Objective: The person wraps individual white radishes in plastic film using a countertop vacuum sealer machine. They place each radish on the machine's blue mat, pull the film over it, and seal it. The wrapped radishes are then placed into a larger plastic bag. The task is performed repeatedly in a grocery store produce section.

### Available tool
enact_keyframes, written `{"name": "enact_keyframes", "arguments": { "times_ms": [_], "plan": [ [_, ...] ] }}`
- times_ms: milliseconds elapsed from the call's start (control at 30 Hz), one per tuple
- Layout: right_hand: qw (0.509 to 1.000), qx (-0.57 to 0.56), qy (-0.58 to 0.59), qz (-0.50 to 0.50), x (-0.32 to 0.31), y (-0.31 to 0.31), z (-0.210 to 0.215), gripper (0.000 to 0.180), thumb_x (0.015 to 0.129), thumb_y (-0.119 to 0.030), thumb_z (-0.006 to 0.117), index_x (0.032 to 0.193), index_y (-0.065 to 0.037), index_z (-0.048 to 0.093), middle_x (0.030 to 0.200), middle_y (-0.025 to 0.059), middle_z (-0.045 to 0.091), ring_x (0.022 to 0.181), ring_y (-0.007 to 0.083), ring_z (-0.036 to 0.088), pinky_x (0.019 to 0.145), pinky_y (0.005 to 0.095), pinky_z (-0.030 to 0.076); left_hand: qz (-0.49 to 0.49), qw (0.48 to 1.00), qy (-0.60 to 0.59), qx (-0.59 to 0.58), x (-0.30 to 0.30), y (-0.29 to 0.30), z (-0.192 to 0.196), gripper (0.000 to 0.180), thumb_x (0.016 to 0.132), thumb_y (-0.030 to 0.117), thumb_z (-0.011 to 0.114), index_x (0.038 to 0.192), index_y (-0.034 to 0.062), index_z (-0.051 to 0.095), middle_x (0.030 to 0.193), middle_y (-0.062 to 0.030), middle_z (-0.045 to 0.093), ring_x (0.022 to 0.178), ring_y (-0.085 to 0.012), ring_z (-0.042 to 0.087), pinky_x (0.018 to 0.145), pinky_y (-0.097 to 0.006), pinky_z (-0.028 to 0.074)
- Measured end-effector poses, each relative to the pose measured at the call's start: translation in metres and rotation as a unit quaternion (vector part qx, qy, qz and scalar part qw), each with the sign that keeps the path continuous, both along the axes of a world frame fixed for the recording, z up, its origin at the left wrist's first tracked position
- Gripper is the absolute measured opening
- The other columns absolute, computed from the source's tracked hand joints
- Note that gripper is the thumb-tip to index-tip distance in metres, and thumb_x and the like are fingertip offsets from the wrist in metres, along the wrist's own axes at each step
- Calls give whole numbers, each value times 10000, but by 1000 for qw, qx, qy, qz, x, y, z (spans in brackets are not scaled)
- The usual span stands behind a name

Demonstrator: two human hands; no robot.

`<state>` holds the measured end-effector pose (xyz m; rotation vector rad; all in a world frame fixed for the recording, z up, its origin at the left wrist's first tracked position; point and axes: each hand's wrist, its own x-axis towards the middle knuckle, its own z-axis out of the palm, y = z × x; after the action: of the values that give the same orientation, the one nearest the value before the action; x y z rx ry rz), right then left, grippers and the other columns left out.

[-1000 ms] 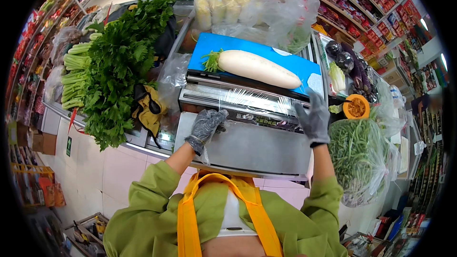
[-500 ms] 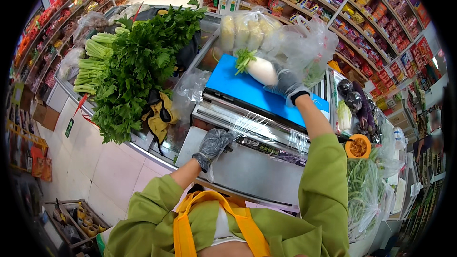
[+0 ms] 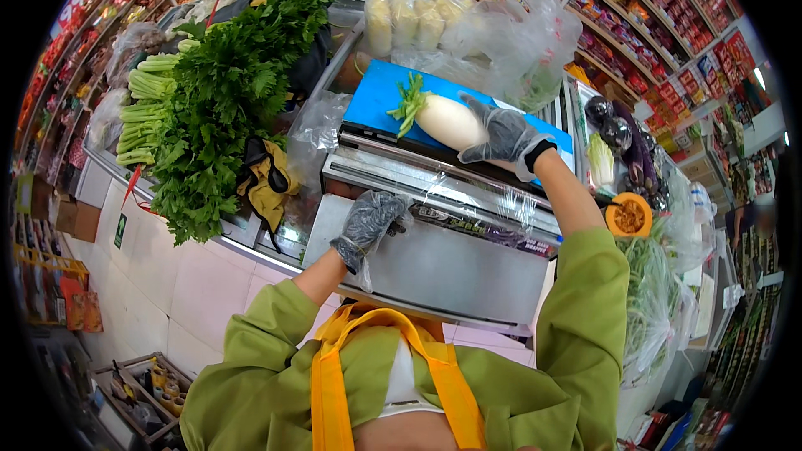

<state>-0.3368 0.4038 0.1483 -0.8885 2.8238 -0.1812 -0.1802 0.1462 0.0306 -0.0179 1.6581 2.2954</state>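
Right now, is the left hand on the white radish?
No, the right hand grips the white radish, while the left hand is over the metal plate.

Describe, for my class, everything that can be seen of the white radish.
The radish is thick, pale and smooth-looking, with a rounded body and a short tuft of green leaves at one end. It lies sideways along the front of the blue surface, leafy end to the left. The gloved right grip clasps it, hiding much of its right part. Whether it rests fully on the surface or is slightly raised cannot be told.
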Motion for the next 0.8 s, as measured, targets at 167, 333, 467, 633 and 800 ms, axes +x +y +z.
{"name": "enact_keyframes", "arguments": {
  "times_ms": [167, 333, 467, 633, 800],
  "plan": [
    [999, -32, -30, -10, 5, -18, 13, 950, 674, -431, 802, 1456, -126, 356, 1209, 212, 616, 1108, 377, 591, 948, 424, 467, -2, 1000, -16, -3, 1, 2, 13, 270, 906, 284, 651, 819, 30, 683, 692, -58, 668, 569, -126, 611, 520, -251, 484],
    [996, -57, -63, -5, -2, -15, 7, 953, 707, -443, 782, 1482, -132, 322, 1239, 224, 600, 1106, 373, 593, 954, 416, 462, 11, 1000, -13, 12, 0, 2, 13, 285, 900, 288, 664, 769, 35, 682, 664, -51, 657, 554, -116, 593, 515, -254, 473],
    [991, -113, 72, -16, 4, 38, -17, 767, 835, -413, 692, 1449, -96, 362, 1240, 252, 591, 1124, 370, 586, 961, 405, 458, -31, 999, -5, -7, -4, 0, 9, 261, 892, 290, 668, 867, 33, 703, 741, -81, 690, 612, -159, 643, 559, -271, 506],
    [942, -7, 129, -309, 119, 78, 21, 419, 938, -421, 539, 838, -34, 667, 859, 203, 662, 763, 379, 628, 707, 459, 491, -2, 1000, -18, 0, 0, -11, 12, 251, 896, 283, 672, 853, 36, 690, 726, -69, 678, 598, -149, 634, 547, -263, 509],
    [904, -5, 229, -360, 206, 94, -47, 501, 915, -511, 544, 716, -60, 636, 754, 182, 647, 703, 369, 625, 635, 472, 484, 0, 1000, -28, 3, 1, -2, 11, 280, 891, 299, 684, 771, 46, 685, 665, -34, 651, 549, -114, 597, 514, -246, 476]
  ]
}}
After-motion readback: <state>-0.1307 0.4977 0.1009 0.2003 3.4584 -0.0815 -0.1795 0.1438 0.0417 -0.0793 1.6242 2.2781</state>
